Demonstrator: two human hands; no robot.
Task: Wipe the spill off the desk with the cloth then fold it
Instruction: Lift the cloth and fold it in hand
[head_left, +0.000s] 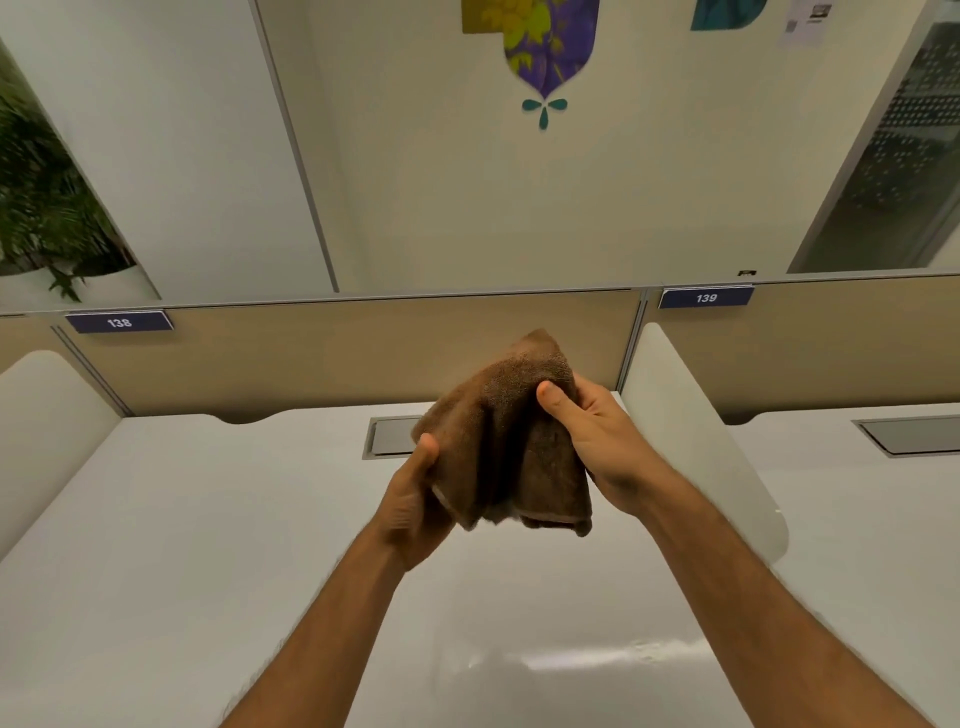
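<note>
A brown terry cloth (506, 441) hangs bunched in the air above the white desk (208, 519), held by both hands. My left hand (413, 499) grips its lower left edge, thumb on top. My right hand (597, 441) pinches its upper right part, thumb pressed on the front. The cloth's lower hem droops free between the hands. A faint wet streak (613, 657) glints on the desk near the front, between my forearms.
A beige partition (311, 353) with number tags 138 and 139 closes the back of the desk. A grey cable hatch (389, 436) lies behind the cloth. White rounded dividers (696, 441) stand at each side. A neighbouring desk lies to the right.
</note>
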